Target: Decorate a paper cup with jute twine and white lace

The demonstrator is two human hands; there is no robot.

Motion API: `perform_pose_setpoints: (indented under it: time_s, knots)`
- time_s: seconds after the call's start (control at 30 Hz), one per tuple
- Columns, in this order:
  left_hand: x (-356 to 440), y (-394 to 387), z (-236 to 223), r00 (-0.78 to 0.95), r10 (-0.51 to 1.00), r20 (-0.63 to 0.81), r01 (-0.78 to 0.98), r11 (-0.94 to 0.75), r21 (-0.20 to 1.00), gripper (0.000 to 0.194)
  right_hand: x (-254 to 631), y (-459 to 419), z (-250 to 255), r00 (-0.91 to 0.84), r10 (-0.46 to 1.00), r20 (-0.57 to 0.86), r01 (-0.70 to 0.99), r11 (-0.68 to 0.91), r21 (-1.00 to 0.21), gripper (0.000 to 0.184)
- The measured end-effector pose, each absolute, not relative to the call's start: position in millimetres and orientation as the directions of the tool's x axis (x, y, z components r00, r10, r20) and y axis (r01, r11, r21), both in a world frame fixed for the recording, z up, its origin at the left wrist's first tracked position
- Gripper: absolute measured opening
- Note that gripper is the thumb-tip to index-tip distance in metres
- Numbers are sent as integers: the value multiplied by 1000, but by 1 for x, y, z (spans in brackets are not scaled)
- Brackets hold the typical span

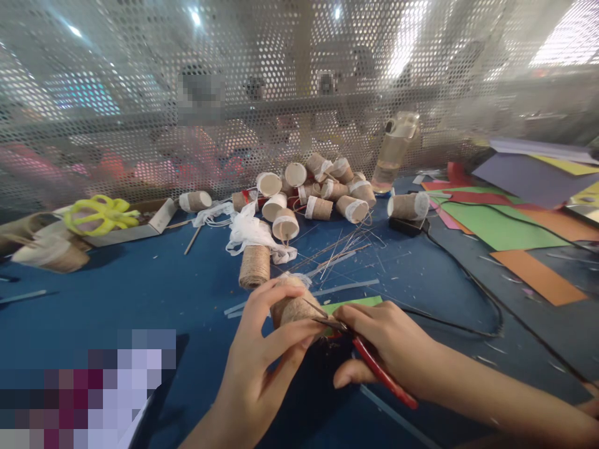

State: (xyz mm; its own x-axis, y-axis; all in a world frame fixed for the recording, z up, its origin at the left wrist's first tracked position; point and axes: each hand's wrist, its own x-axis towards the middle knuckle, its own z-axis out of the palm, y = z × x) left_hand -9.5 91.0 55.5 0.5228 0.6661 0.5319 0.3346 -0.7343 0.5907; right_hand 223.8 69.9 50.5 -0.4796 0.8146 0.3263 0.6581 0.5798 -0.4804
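Note:
My left hand (266,349) grips a small cup wrapped in brown twine (294,307), lying on its side with a bit of white lace at its far end. In my right hand (388,349) are scissors with red handles (381,374). Their blades are parted and lie against the near right edge of the twine-wrapped cup, close to my left fingertips. Just beyond stands a roll of twine (255,268), with crumpled white lace (248,227) on top of it. A strip of green paper (353,304) lies under the blades.
Several twine-wrapped cups (321,207) are heaped at the back against a perforated metal screen (299,75). A clear bottle (395,153) stands beside them. Coloured paper sheets (505,224) and a black cable (458,265) lie right; a box (135,227) with a yellow ribbon-like coil (100,215) lies left.

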Motion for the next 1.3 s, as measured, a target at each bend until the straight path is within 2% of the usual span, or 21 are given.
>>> perform_pose_setpoints:
  time_s: [0.17, 0.33, 0.57, 0.87, 1.07, 1.3]
  knots:
    - [-9, 90, 56, 530, 662, 531, 337, -738, 584, 39, 224, 70, 52, -481, 824, 300, 665, 566, -488, 78]
    - [-8, 90, 55, 529, 653, 542, 334, -747, 574, 39, 223, 71, 50, -468, 810, 354, 665, 587, -463, 74]
    - [-7, 91, 54, 532, 652, 540, 342, -749, 568, 40, 222, 69, 54, -463, 826, 322, 664, 564, -491, 78]
    - [-8, 90, 54, 527, 663, 532, 356, -741, 570, 38, 222, 69, 50, -449, 823, 348, 670, 568, -479, 72]
    - [-7, 91, 54, 540, 643, 544, 364, -760, 538, 39, 221, 69, 53, -456, 820, 346, 664, 573, -481, 79]
    - [-8, 91, 53, 537, 643, 546, 379, -762, 525, 39, 221, 69, 50, -452, 819, 353, 674, 573, -467, 78]
